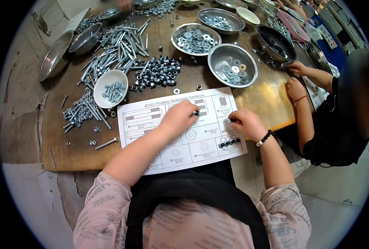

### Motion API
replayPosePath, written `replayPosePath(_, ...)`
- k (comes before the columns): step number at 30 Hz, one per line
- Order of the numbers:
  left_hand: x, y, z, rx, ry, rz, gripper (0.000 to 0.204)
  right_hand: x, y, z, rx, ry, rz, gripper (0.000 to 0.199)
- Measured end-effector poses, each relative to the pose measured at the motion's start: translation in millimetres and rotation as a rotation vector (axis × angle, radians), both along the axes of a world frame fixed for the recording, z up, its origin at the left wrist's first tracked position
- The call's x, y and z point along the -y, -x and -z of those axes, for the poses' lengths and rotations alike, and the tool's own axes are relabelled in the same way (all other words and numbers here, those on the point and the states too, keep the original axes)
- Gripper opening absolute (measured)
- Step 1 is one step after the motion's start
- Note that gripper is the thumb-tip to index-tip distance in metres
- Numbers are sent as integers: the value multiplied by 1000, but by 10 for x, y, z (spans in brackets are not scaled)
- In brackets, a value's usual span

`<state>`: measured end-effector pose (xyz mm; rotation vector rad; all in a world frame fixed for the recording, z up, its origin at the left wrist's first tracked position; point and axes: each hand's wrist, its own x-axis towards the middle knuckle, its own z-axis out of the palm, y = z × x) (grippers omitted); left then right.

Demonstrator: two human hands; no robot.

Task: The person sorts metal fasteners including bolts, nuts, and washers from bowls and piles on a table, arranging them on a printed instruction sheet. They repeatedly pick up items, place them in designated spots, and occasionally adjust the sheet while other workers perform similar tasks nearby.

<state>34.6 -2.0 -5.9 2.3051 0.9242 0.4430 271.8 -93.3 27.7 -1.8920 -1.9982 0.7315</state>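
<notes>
A printed hardware sheet (180,147) with outlined drawings lies at the table's front edge, partly over my lap. Above its middle, my left hand (179,118) is closed, with a small dark-and-silver lock nut (196,113) at the fingertips. Over the sheet's right side, the fingers of my right hand (249,125) pinch a small dark-and-silver piece, apparently another lock nut (233,120). A round silver shape beside those fingertips is too small to tell clearly. Below my right hand, several lock nuts (229,143) stand in a row in one printed box.
Beyond the sheet are a heap of lock nuts (157,74), a pile of long bolts (120,45) and a white bowl (98,97) of short bolts. Metal bowls (211,68) hold washers. A co-worker's hands (296,79) rest at the table's right edge.
</notes>
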Motion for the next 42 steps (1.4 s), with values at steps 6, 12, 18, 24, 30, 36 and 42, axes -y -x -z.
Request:
replayPosePath(6, 320, -398, 104, 1, 8, 139, 21, 235, -66, 159, -43, 5, 24, 21)
replayPosePath(12, 505, -549, 140, 69, 163, 237, 28, 320, -130, 283, -157, -77, 25, 16)
replayPosePath(18, 576, -586, 133, 93, 213, 264, 28, 405, -143, 308, -197, -114, 43, 15)
replayPosePath(24, 592, -578, 141, 105, 205, 265, 28, 400, -159, 327, -205, -119, 34, 14)
replayPosePath(30, 459, -285, 36, 121, 101, 168, 27, 348, -143, 218, -203, -128, 107, 13)
replayPosePath(36, 80, 402, 8, -32, -169, -7, 35, 121, -48, 132, -214, -130, 113, 12)
replayPosePath(42, -13, 777, 128, -307, -303, -36, 58, -427, 270, 148, -168, -207, -16, 13)
